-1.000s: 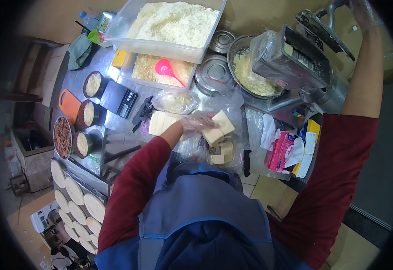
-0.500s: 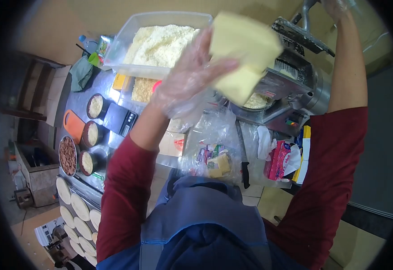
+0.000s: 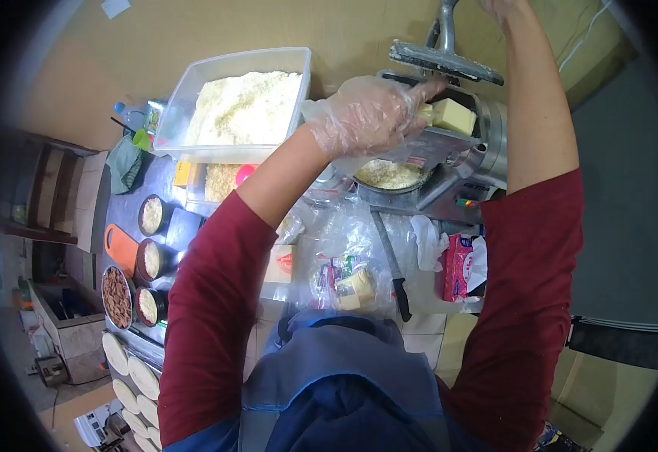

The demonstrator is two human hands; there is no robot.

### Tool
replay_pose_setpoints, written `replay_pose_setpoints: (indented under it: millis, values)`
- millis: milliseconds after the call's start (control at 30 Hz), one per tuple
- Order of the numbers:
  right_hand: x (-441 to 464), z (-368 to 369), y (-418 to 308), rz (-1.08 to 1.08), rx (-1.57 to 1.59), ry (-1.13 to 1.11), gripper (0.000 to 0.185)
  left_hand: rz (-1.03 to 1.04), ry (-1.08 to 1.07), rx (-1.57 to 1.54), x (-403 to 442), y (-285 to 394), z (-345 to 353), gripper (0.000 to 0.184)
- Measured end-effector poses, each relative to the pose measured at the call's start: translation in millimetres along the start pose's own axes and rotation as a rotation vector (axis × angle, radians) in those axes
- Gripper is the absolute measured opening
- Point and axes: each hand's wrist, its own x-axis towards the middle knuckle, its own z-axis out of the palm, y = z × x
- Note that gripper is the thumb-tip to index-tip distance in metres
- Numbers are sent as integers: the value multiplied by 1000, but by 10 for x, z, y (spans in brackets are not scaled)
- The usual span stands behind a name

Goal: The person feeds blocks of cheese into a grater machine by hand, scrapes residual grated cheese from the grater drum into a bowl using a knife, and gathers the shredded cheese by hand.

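Note:
My left hand, in a clear plastic glove, is at the open hopper of a metal grating machine. Its fingers are closed on pale yellow cheese blocks, which sit partly inside the hopper. My right hand is cut off by the top edge, beside the raised metal lever; its fingers are out of sight. From the lever hangs a press plate, lifted above the hopper. Under the machine's outlet stands a bowl of grated cheese.
A large clear tub of white grated cheese stands left of my left hand. A long knife, wrapped pieces and a pink tissue pack lie nearer me. Small bowls, an orange board and dough discs are at the left.
My left hand has carried the cheese blocks up from the table, across to the right, and into the hopper. My right hand has stayed up by the raised lever. The view has shifted.

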Motion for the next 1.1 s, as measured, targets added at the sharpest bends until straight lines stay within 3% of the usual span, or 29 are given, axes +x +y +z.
replay_pose_setpoints:
  millis: [33, 67, 133, 300, 367, 433, 600, 667, 700, 767, 1100]
  values:
    - [-17, 1, -11, -3, 1, -2, 40, -48, -142, 104, -26, 24, -37, 48]
    - [-43, 3, -23, -11, 4, -2, 40, -47, -141, 105, -68, 22, -42, 48]
    - [-128, 2, -70, -29, 11, 5, 40, -43, 176, 30, -175, 9, -67, 44]
    - [-636, 99, -335, -127, -188, 104, 42, -84, 332, 118, -660, -10, -367, 28]
    - [-803, 176, -226, 27, 44, 207, 42, -134, 375, 145, -715, 19, -477, 25]
    - [-922, 187, -74, 30, 60, 206, 41, -324, 419, -33, -725, 69, -584, 25]
    - [-1035, 167, 1, 32, 99, 217, 40, -107, 665, -27, -452, 147, -537, 32]
    - [-1059, 177, 9, 30, 108, 216, 40, -67, 593, -271, -290, 243, -566, 61]
    - [-1071, 176, 7, 28, 114, 214, 40, -72, 593, -271, -198, 252, -539, 61]
    - [-1073, 169, 24, 24, 121, 214, 40, 141, 791, -47, 7, 270, -483, 59]
    - [-1244, 187, 61, 16, 161, 229, 39, 77, 808, -120, 283, 609, -366, 54]
